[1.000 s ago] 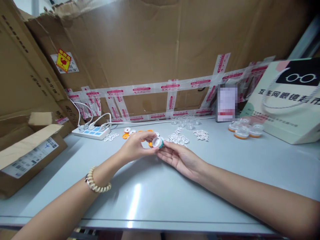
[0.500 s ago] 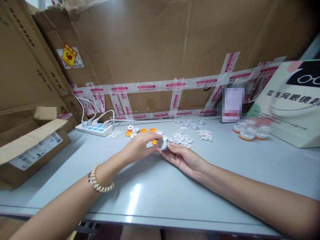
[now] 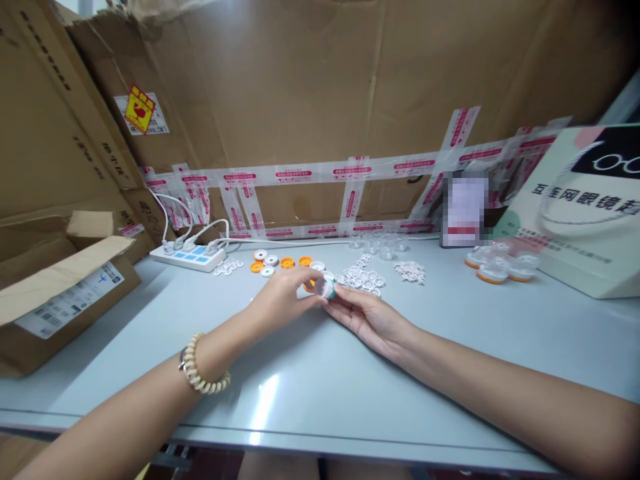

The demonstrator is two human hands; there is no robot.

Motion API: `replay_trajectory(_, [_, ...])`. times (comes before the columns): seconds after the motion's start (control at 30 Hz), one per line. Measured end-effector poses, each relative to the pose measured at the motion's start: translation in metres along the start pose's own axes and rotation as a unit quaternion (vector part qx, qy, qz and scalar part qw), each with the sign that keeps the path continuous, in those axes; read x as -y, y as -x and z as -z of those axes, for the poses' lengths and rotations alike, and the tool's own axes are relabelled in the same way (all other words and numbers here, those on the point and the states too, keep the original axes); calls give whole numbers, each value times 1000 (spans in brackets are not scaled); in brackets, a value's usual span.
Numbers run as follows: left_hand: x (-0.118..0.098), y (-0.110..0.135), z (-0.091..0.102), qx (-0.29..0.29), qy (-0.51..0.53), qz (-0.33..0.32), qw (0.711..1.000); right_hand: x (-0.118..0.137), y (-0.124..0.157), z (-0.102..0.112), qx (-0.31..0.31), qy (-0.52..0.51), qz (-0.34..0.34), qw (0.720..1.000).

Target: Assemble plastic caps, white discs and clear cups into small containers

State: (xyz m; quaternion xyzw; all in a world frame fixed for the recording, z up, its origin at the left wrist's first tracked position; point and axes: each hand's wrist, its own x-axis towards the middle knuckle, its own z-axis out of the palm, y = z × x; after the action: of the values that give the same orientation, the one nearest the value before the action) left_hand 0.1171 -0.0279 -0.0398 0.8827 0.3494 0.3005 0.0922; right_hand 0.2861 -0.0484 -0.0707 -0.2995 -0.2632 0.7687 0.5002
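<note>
A small round clear cup with a teal rim [image 3: 325, 287] is held up off the table, tilted so that its round face points left and toward me. My right hand [image 3: 373, 317] grips the teal edge from the right between thumb and fingers. From the left, my left hand [image 3: 287, 297] curls thumb and index finger around the front of the cup. Just behind the hands lie orange round caps [image 3: 287, 263] and white round caps [image 3: 267, 271]. Right of them is a pile of small white plastic pieces [image 3: 361, 279].
Clear cups [image 3: 387, 253] stand at the back, near a second white pile [image 3: 410, 272]. Orange-based clear cases [image 3: 493, 273] sit before a paper bag [image 3: 575, 253]. A phone [image 3: 466, 210] leans at the back. On the left are a power strip [image 3: 190, 257] and an open carton [image 3: 115, 293].
My left hand has shifted slightly at the cup, its thumb a little further right. The right hand keeps its grip, and the cup stays in nearly the same place.
</note>
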Motion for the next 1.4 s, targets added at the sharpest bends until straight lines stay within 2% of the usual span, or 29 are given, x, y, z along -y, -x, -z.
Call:
replay_trajectory(0.13, [-1, 0, 0, 15, 25, 1, 1000, 2, 0, -2, -27, 2, 3, 1000])
replay_trajectory(0.37, [-1, 0, -2, -31, 54, 15, 998, 3, 1, -3, -27, 7, 9, 1000])
replay_trajectory(0.57, [-2, 1, -2, -39, 54, 19, 998, 2, 0, -1, -23, 13, 7, 1000])
replay_trajectory(0.93, [-3, 3, 0, -9, -8, -50, 999, 2, 2, 0, -29, 14, 7, 999])
replay_trajectory(1.2, [-5, 4, -3, -36, 8, -4, 999, 2, 2, -2, -29, 16, 3, 999])
replay_trajectory(1.4, [-5, 1, -4, -28, 91, 40, 995, 3, 2, -3, -57, 45, 5, 997])
